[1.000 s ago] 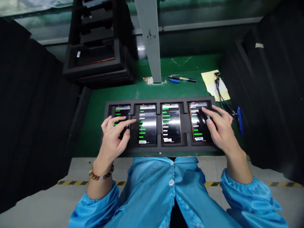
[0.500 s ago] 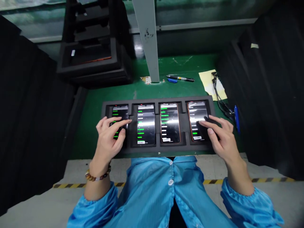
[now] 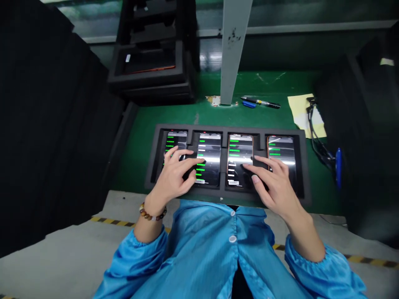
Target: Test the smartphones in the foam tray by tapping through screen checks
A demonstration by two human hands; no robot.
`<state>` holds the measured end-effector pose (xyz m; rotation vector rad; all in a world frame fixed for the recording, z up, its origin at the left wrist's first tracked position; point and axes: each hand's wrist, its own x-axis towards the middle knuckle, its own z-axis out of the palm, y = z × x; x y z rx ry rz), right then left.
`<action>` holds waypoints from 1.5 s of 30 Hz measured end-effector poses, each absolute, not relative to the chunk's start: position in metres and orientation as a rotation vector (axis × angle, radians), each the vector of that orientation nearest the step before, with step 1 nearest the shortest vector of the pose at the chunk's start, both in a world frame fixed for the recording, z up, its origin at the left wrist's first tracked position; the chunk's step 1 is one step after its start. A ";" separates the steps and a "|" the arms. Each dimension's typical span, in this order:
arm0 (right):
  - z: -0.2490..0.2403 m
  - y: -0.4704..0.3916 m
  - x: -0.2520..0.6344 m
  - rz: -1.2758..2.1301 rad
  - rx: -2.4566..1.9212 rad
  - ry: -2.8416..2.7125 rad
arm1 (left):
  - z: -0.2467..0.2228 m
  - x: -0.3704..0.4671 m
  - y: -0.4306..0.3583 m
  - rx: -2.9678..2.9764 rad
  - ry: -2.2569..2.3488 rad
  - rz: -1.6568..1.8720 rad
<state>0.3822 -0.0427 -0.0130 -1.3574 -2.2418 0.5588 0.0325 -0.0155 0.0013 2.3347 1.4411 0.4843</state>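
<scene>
A black foam tray (image 3: 223,195) in front of me holds several lit smartphones, each in its own compartment. My left hand (image 3: 177,172) reaches over the leftmost phone (image 3: 177,137), partly hiding it. Its index fingertip is at the screen of the second phone (image 3: 212,170). Over the third phone (image 3: 237,151), my right hand (image 3: 274,182) has its index fingertip at the screen, while the rest of that hand covers part of the rightmost phone (image 3: 282,145). Both hands have fingers apart and grip nothing. Green and white text lines show on the screens.
Stacked black foam trays (image 3: 149,77) stand at the back left. A grey post (image 3: 232,54) rises behind the tray, near a black pen (image 3: 262,102) and a blue cap (image 3: 248,104). Yellow paper (image 3: 299,110), black cables (image 3: 314,124) and a blue pen (image 3: 338,166) lie right.
The view has shifted, so the bench appears further right. My left index finger moved from the first phone to the second; my right moved left from the rightmost phone to the third.
</scene>
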 end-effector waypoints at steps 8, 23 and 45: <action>-0.020 -0.037 0.380 0.470 -1.391 -2.257 | 0.006 0.034 -0.002 2.313 1.501 0.464; -0.023 -0.040 0.380 0.469 -1.389 -2.234 | 0.005 0.033 0.010 2.406 1.379 0.454; -0.025 -0.041 0.386 0.474 -1.402 -2.222 | -0.012 -0.037 -0.007 2.157 1.836 0.729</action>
